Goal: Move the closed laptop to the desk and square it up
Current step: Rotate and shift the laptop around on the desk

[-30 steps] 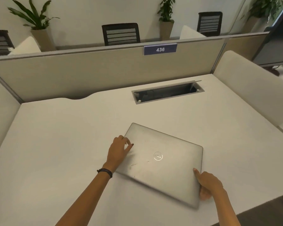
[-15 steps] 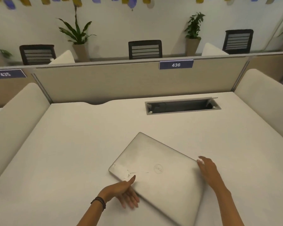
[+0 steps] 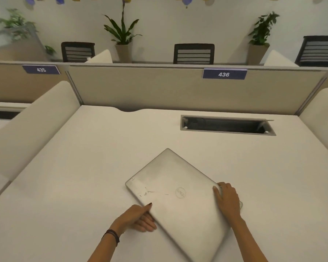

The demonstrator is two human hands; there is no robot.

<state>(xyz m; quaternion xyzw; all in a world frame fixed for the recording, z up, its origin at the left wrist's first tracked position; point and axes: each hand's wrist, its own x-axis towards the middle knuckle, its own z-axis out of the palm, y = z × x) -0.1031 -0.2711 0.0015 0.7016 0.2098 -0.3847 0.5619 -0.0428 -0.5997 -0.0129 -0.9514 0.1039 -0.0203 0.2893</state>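
Note:
A closed silver laptop (image 3: 178,197) lies flat on the white desk (image 3: 83,167), turned about 45 degrees so one corner points to the back panel. My left hand (image 3: 138,218) grips its near-left long edge, thumb on the lid and fingers curled under the edge. On the right corner rests my right hand (image 3: 227,199), fingers spread over the lid and its edge. The laptop's nearest corner runs out of view at the bottom.
An open cable tray slot (image 3: 227,125) is set into the desk behind the laptop. A beige partition (image 3: 159,87) with the label 436 closes the back, and padded side dividers (image 3: 32,127) flank the desk. Chairs and potted plants stand beyond.
The laptop has turned further clockwise and slid toward the desk's right. My left hand went from the lid's far corner to the near-left edge; my right hand moved up to the right corner.

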